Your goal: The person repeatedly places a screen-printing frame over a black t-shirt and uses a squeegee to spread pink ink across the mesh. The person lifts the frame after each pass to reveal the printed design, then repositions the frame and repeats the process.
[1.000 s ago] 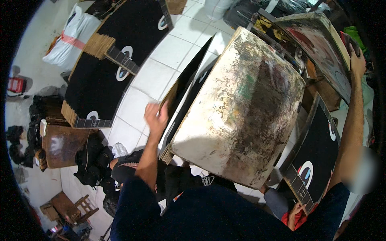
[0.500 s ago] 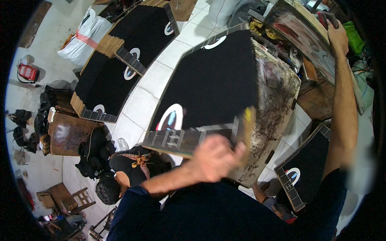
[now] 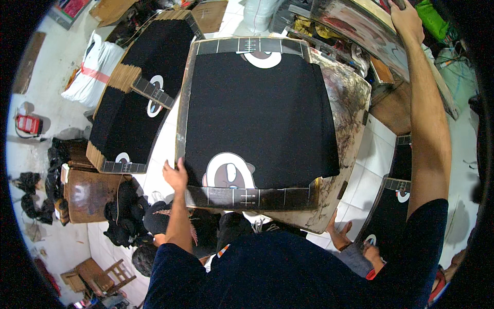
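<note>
In front of me a board covered in black fabric (image 3: 257, 118) lies on a stained pale platen (image 3: 347, 103). Grey ruled strips edge it at the far and near ends. White eye-shaped prints (image 3: 226, 170) show at both ends of the fabric. My left hand (image 3: 176, 176) is beside the board's near left corner, fingers apart, fingertips at the edge. At the far right, my right hand (image 3: 407, 24) is closed at the top of a large paint-smeared framed panel (image 3: 360, 32). A small dark piece shows in its fingers, too little to name.
A stack of similar black-covered boards (image 3: 139, 103) stands at left. More such boards (image 3: 383, 216) are at lower right, where another person's hand (image 3: 371, 253) touches one. A second person (image 3: 180, 219) sits near my left arm. A fire extinguisher (image 3: 28, 124) is by the wall.
My left hand has gone from the board's near edge to its left corner. The board now sits squarer to me and both its ends show. My right hand stays at the framed panel.
</note>
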